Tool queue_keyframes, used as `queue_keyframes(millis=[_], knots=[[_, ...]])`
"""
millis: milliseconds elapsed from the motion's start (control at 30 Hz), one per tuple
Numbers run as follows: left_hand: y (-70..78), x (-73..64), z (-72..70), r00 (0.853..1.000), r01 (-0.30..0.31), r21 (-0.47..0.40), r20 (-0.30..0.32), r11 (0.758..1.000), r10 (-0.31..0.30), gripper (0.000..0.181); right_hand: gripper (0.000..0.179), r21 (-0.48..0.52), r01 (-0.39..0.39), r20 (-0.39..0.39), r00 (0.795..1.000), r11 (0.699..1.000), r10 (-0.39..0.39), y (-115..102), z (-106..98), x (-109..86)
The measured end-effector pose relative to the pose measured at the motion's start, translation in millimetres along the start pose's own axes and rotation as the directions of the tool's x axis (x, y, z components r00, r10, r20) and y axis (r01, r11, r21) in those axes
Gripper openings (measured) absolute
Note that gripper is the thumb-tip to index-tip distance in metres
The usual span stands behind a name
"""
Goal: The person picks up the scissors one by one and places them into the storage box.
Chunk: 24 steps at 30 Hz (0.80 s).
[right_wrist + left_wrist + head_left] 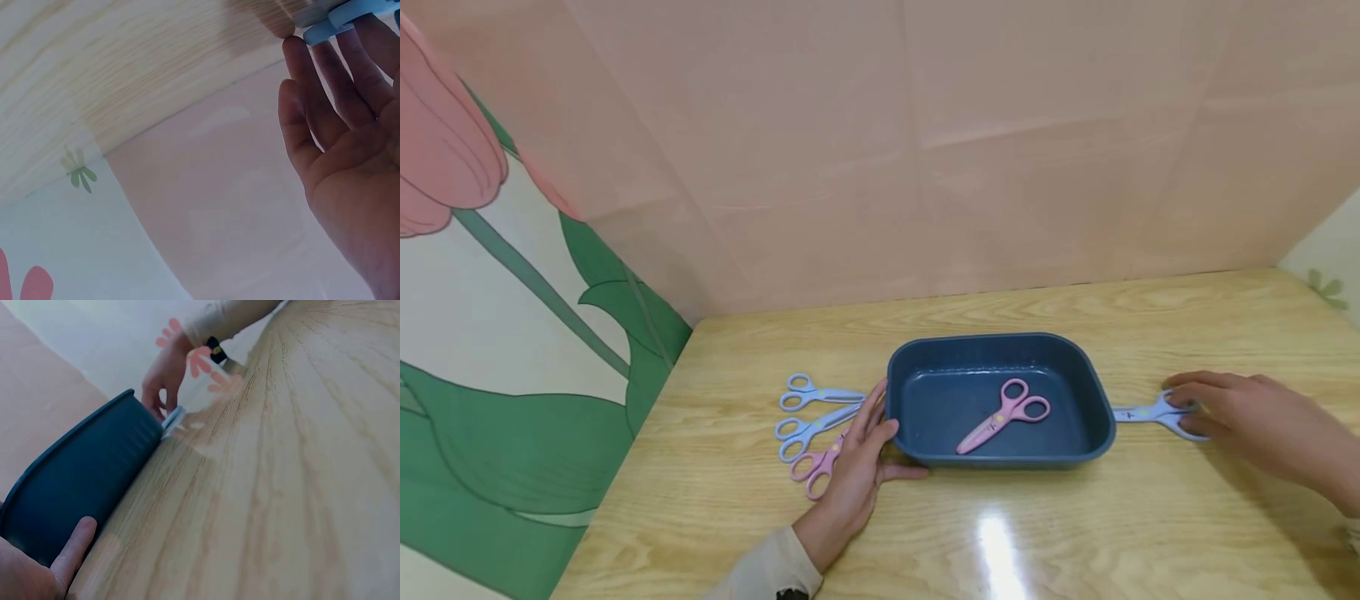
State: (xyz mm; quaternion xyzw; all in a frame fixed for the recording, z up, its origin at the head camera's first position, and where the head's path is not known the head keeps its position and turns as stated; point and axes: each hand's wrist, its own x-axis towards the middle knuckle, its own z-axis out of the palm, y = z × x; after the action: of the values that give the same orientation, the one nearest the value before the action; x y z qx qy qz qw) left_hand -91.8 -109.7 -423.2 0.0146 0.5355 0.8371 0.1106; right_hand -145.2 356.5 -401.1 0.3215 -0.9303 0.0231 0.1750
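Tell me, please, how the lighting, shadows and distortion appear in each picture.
Head: white glare on the table before the tray, soft shadow below the right hand; left wrist: dim, wood grain fanning out, perhaps lens distortion; right wrist: dim, palm shaded, wall hazy.

Blue scissors (1142,413) at the navy tray's (934,408) right edge, pink scissors (1002,417) inside, angled

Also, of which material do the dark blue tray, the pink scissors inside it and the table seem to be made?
Tray: probably smooth, semi-gloss plastic; soft highlights run along its rounded inner edges.
Pink scissors: likely satin plastic, evenly pink from handles to tip.
Table: wood-look, glossy top, showing grain and a bright reflection; solid wood or laminate, I cannot tell.
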Motion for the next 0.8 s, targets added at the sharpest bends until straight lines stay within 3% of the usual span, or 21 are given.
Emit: queue_keyframes(millis=[267,533,633,800], knots=[[-0.6,0.2,-0.7,1.000,-0.003,0.002,0.009,1.000,0.003,0.060,0.035,0.001,0.037,-0.042,0.998,0.999,-0.037,0.2,4.4,1.7],[-1.4,0.0,0.2,1.000,0.002,0.010,0.006,1.000,-0.002,0.060,0.049,0.128,-0.109,-0.029,0.993,0.986,0.114,2.2,5.6,-0.4],[-1.8,-0.7,-0.1,1.000,0.004,0.010,0.006,1.000,-0.004,0.060,0.055,0.187,-0.119,-0.044,0.991,0.975,0.130,2.0,3.9,-0.1],[-0.9,0.5,-0.2,1.000,-0.003,0.015,0.001,1.000,0.003,0.059,0.048,0.251,-0.090,-0.109,0.987,0.964,0.121,2.7,-2.3,3.6]])
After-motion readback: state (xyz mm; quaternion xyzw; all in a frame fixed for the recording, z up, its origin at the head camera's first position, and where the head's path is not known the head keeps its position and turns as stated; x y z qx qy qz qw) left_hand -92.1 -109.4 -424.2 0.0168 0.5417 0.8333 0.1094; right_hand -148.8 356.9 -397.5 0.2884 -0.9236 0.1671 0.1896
